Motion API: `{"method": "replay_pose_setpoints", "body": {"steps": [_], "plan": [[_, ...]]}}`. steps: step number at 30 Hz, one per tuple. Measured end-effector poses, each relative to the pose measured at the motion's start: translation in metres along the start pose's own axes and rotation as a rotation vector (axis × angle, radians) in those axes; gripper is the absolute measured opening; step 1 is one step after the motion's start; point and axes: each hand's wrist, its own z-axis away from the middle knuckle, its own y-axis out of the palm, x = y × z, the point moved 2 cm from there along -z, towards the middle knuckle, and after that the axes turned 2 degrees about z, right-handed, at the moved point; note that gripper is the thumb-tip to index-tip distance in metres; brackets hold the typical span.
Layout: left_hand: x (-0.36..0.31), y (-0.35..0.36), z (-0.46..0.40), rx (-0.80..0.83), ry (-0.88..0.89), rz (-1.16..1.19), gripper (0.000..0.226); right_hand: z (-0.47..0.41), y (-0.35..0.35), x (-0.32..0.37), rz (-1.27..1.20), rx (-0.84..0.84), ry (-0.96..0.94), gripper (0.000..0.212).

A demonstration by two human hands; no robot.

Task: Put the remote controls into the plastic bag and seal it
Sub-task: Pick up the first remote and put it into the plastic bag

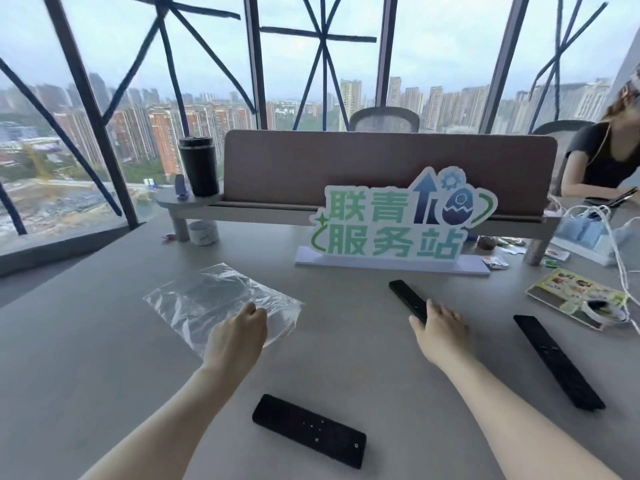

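The plastic bag [221, 303] lay flat and empty on the grey table [86, 358], left of centre, its clear film creased and catching the window light. It looked thin and limp — likely to slide on the smooth top and to cling shut at the mouth, so it would want pinching at one edge and lifting to open. The left hand [237, 336] rested on the bag's near right corner, fingers curled down onto the film; whether they had actually pinched it could not be told.

Three black remotes lay around the bag, none inside it. The far remote [407, 299] lay at an angle below the sign, and the right hand [441, 332] covered its near end, fingers spread loosely, touching it but not yet closed around it. The near remote [308, 429] lay between the two forearms; the right remote [557, 360] lay well off to the right. All three seemed rigid, slim and light, with smooth shells — best taken across the narrow sides near the middle.

Behind them stood a green-lettered sign [398, 223], a desk divider [381, 164] and a black tumbler [198, 166] on the shelf.
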Motion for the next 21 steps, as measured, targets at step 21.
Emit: {"method": "replay_pose_setpoints", "body": {"steps": [21], "plan": [[-0.071, -0.017, -0.013, -0.128, 0.119, 0.313, 0.019, 0.090, -0.054, 0.087, -0.979, 0.633, -0.044, 0.015]]}}
